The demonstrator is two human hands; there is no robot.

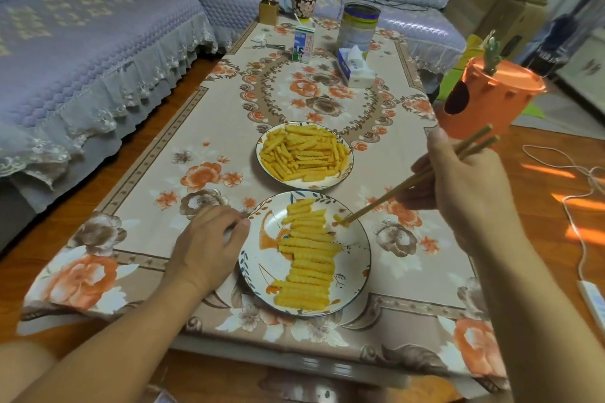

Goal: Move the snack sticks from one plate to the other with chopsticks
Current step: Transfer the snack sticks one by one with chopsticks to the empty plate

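Note:
Two white patterned plates stand on the floral tablecloth. The far plate carries a loose heap of yellow crinkled snack sticks. On the near plate, sticks lie in a tidy column. My right hand grips wooden chopsticks, whose tips pinch one snack stick just above the near plate's upper right part. My left hand rests on the cloth with its fingertips against the near plate's left rim, holding nothing.
Farther along the table stand a milk carton, a tissue box, a tin, a mug and a small box. An orange bin stands right of the table, a sofa left, and a cable with a power strip on the floor.

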